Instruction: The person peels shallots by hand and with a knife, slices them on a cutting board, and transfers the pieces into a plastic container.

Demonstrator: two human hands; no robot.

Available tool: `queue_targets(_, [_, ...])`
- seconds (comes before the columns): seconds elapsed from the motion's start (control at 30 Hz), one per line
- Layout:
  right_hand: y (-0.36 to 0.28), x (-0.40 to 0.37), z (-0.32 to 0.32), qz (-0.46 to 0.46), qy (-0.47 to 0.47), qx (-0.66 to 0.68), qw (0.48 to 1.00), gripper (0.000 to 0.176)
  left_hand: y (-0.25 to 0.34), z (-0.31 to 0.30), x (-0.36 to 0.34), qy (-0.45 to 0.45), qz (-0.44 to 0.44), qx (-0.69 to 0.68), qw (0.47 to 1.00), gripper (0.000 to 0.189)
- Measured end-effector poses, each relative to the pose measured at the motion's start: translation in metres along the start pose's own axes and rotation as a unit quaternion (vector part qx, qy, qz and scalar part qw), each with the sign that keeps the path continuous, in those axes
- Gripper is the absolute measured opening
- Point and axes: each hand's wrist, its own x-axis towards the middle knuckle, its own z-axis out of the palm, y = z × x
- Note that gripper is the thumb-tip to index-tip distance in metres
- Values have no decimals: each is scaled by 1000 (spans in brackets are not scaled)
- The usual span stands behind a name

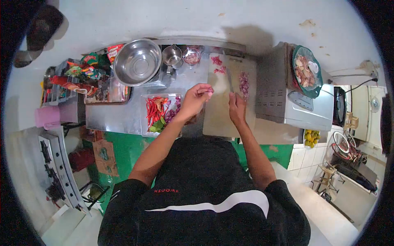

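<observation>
My left hand (195, 101) is raised near the left edge of the cutting board (217, 121), its fingertips closed on a small purple shallot (210, 91). My right hand (237, 107) grips the handle of a knife (230, 80), whose blade points away from me over the board. A strip of chopped shallots (243, 85) lies along the board's right side, right of the blade. Small reddish-pink pieces (217, 61) lie at the far left of the board. Under my left forearm stands a clear tray (143, 127) holding red chilies (154, 110), whole shallots (174, 108) and green leaves (157, 125).
A large steel bowl (138, 62), a steel cup (172, 55) and a small bowl of pale pink pieces (191, 56) stand at the back. A metal oven-like box (279, 88) borders the board on the right, with a green plate (314, 91) on top. Packets (92, 71) fill the left.
</observation>
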Motion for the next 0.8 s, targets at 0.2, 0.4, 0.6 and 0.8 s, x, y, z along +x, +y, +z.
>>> queue_targets(0.2, [-8, -49, -41, -67, -59, 18, 996, 35, 13, 13, 15, -8, -4, -30, 1000, 25])
queue_targets(0.4, [-3, -63, -63, -118, -86, -100, 984, 28, 25, 22, 15, -29, -52, -39, 997, 23])
queue_targets(0.6, [1, -52, -73, -145, -99, -135, 975, 25, 37, 27, 9, -24, -60, -61, 996, 24])
queue_targets(0.8, [-6, -43, -82, -183, -126, -157, 962, 27, 40, 24, 3, -2, -59, -42, 997, 26])
